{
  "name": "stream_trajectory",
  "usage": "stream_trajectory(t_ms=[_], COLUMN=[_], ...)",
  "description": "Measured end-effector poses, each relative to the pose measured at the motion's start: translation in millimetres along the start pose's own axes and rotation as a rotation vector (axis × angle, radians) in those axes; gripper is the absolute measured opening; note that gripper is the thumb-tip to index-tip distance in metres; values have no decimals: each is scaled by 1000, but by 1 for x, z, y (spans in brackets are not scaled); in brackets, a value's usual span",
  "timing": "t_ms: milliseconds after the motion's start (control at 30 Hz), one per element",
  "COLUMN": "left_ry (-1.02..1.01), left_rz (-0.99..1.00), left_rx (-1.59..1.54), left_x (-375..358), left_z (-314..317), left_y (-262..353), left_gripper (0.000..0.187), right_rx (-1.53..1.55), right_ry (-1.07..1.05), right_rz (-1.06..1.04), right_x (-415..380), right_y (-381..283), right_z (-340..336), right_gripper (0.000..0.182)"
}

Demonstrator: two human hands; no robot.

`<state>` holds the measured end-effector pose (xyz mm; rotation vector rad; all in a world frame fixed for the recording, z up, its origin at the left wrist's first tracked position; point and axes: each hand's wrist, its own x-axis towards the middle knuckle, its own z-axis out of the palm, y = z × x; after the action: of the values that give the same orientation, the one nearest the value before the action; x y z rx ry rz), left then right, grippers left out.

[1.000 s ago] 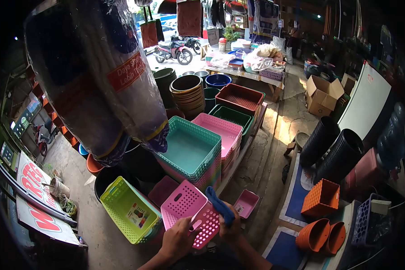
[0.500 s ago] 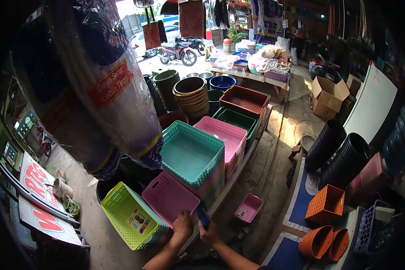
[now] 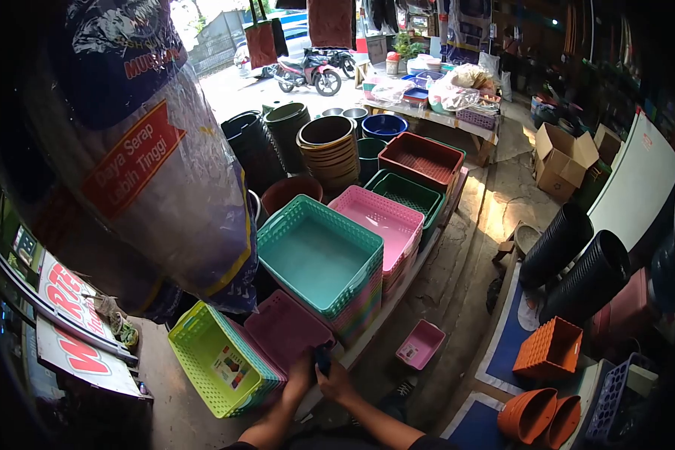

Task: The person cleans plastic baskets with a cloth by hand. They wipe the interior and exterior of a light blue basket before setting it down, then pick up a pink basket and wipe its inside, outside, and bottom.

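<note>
My right hand (image 3: 337, 384) is closed on a small dark blue object (image 3: 322, 360) whose kind I cannot make out. My left hand (image 3: 301, 373) is close beside it, at the near edge of a pink plastic basket (image 3: 281, 322); its fingers are in shadow and partly hidden. Left of that stands a stack of baskets with a lime green basket (image 3: 206, 356) on top, a printed label inside it. Beyond the hands rises a taller stack topped by a teal basket (image 3: 319, 251). Behind it is a light pink basket (image 3: 379, 221).
Large plastic-wrapped packs (image 3: 157, 165) hang at the left, close to the stacks. A small pink basket (image 3: 420, 345) lies on the floor to the right. Orange pots (image 3: 529, 412) and black pot stacks (image 3: 589, 274) stand farther right. Brown and red baskets (image 3: 424, 161) stand behind.
My view has shifted, and the hanging packs look larger. My left hand has come nearer the dark blue object in my right hand, which has moved slightly left.
</note>
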<state>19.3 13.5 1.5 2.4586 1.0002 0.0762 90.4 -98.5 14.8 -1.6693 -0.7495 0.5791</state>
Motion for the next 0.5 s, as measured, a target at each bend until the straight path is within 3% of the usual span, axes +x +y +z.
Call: stream_trajectory(t_ms=[133, 167, 233, 333, 467, 500], left_ry=[119, 119, -64, -116, -74, 30], left_rz=[247, 247, 4, -55, 15, 47], left_rx=[-97, -99, -82, -98, -141, -37], left_x=[-1, -1, -1, 1, 2, -1], left_z=[37, 39, 35, 29, 47, 42], left_y=[-23, -24, -12, 1, -6, 7], left_gripper=[29, 29, 29, 34, 38, 40], right_rx=[-36, -38, -33, 25, -19, 5], right_ry=[-19, -19, -43, -51, 49, 18], right_rz=[57, 57, 103, 159, 134, 185], right_x=[-5, -10, -11, -15, -20, -20], right_y=[26, 34, 41, 27, 65, 65], right_z=[5, 6, 1, -14, -12, -20], right_gripper=[60, 60, 59, 58, 56, 54])
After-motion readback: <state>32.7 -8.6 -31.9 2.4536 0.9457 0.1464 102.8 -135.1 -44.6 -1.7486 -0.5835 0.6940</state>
